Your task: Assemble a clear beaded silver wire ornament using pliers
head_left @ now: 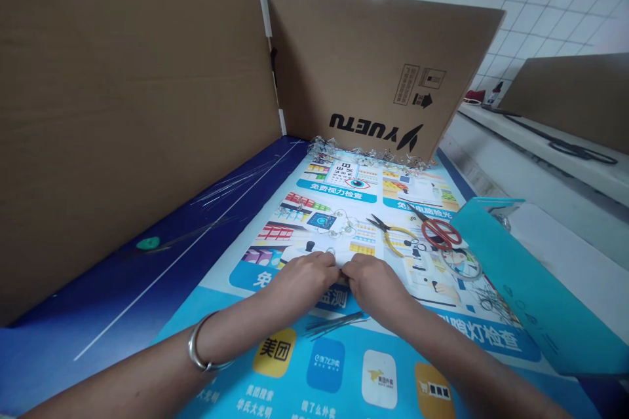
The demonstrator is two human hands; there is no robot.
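Step in hand: You appear to be shaping or joining a thin, silvery wire loop (331, 251).
Workpiece location: The loop shows at your left fingertips, over the blue-and-white printed sheet (216, 298).
Left hand (309, 272): Fingers curled closed in a pinch, apparently on the loop; the contact is hidden.
Right hand (376, 283): Fingers curled closed, tips almost meeting the left ones; you cannot tell what lies between them.
Next move: Probably calls for a steady left pinch and small right-hand bends or twists.
Yellow-handled metal pliers (397, 239): Lying just beyond your right hand, near the red-handled scissors (442, 234).
Straight, thin, dark wires (334, 325): Loose on the sheet, between your forearms.
Brown cardboard panel (344, 46): Reads "YUETU", upside down.
Sheet heading: "免费视力检查"; others are partly covered.
Yellow square logo (275, 353): "美团".
White square logo (379, 378): "美团外卖".
Lower sheet text: "美团搜索", "华氏大光明"; the orange square logo (433, 391) is not fully legible.
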